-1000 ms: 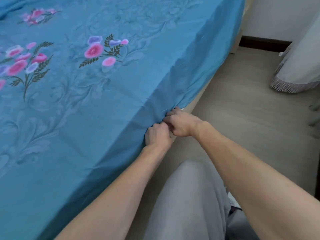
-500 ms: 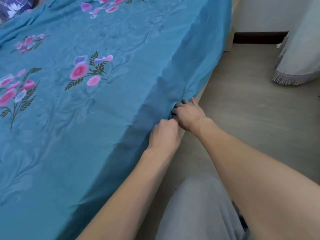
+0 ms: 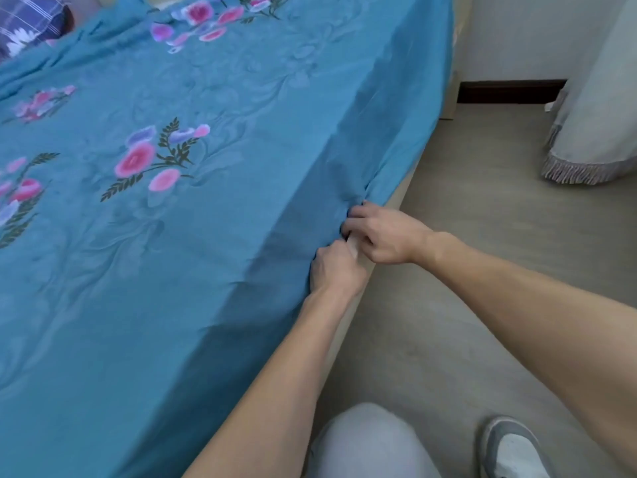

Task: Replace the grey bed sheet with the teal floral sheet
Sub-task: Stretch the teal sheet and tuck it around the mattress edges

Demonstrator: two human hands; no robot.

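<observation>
The teal floral sheet (image 3: pixel 213 188) lies spread over the bed, its pink and purple flowers facing up, and hangs down the bed's right side. My left hand (image 3: pixel 336 269) is closed on the sheet's hanging edge at the bed's side. My right hand (image 3: pixel 386 236) sits just beyond it, fingers curled into the same edge where the cloth bunches. A pale strip of the bed frame (image 3: pixel 353 244) shows between the two hands. No grey sheet is in view.
Grey wood-look floor (image 3: pixel 482 208) runs along the bed's right side. A pale fringed curtain (image 3: pixel 593 132) hangs at the right. A plaid pillow (image 3: pixel 31 22) lies at the top left. My grey-trousered knee (image 3: pixel 372 443) and grey shoe (image 3: pixel 510 446) are at the bottom.
Both hands have shifted further along the bed's side edge while staying on the sheet's hem. The view has tilted up, bringing the plaid pillow and my shoe into sight.
</observation>
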